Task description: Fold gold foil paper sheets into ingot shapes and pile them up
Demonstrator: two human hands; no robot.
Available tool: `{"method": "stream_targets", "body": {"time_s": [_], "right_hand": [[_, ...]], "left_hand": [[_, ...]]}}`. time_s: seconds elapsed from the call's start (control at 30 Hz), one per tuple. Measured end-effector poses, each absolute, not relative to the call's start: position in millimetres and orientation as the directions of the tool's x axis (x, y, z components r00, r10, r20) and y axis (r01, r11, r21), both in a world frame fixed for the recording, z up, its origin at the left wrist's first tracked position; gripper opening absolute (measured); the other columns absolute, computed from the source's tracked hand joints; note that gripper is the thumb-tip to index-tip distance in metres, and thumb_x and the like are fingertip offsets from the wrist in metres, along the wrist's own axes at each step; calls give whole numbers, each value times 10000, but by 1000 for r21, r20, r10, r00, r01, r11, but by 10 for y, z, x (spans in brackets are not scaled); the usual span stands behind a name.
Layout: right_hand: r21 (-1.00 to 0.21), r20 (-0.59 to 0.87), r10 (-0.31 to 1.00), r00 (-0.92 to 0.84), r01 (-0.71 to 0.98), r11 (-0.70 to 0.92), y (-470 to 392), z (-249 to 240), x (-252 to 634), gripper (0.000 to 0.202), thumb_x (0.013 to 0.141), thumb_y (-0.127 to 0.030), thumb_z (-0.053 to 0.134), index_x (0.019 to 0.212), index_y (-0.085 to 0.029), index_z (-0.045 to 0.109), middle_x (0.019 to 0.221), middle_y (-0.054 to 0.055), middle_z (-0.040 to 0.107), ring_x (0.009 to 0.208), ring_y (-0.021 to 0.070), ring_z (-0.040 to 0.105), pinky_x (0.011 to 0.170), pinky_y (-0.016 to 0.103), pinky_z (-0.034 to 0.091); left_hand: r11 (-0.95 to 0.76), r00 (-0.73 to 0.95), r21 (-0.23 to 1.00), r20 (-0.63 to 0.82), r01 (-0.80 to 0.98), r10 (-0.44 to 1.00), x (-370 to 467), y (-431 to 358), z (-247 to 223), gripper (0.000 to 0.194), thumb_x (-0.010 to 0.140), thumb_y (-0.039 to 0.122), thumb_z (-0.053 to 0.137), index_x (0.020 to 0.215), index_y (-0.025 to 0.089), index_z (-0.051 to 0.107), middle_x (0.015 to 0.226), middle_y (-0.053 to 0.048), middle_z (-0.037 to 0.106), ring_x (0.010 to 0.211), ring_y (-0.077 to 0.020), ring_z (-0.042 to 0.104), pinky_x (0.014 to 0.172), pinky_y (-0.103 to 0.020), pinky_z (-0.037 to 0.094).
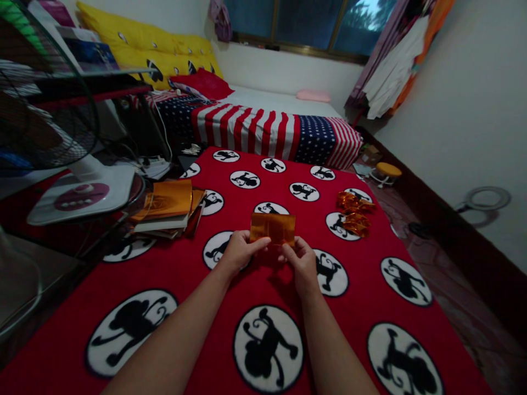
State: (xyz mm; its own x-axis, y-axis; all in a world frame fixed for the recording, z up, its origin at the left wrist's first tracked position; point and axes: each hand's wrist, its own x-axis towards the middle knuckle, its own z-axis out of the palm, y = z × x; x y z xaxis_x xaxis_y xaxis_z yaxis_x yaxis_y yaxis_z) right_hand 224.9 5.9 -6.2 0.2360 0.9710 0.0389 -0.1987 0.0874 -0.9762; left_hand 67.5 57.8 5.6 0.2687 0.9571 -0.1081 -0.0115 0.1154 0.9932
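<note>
A shiny gold sheet of paper (273,227) is held up above the red cloth, its long side running left to right. My left hand (244,249) pinches its lower left corner, thumb on the near face. At the lower right, my right hand (300,259) grips it in the same way, fingers behind. To the left lies a stack of gold and white sheets (168,206). Several folded gold paper pieces (354,211) rest in a small heap on the right.
The red cloth (197,340) with monkey prints covers the surface before me. An electric fan (84,189) stands at the left edge. Beyond is a bed with a striped, starred cover (255,131). A yellow-topped stool (388,169) is on the floor at right, near the wall.
</note>
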Motion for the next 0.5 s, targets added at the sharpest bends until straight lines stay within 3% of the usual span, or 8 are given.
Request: {"method": "stream_targets", "body": {"time_s": [0.23, 0.5], "right_hand": [[-998, 30, 970, 243, -49, 43, 47, -68, 2153, 292, 704, -433, 746, 705, -148, 682, 627, 34, 683, 501, 134, 573, 471, 237, 447], [-989, 52, 926, 373, -109, 99, 29, -78, 2231, 214, 734, -354, 724, 684, -158, 653, 594, -10, 637, 488, 86, 513, 473, 195, 398]], "left_hand": [[148, 322, 988, -125, -48, 938, 753, 488, 102, 390, 630, 470, 768, 567, 110, 632, 490, 6, 572, 417, -62, 411, 425, -190, 274], [119, 289, 993, -116, 6, 950, 689, 553, 70, 375, 657, 455, 752, 581, 104, 640, 477, 1, 554, 420, -60, 410, 426, -184, 255]]}}
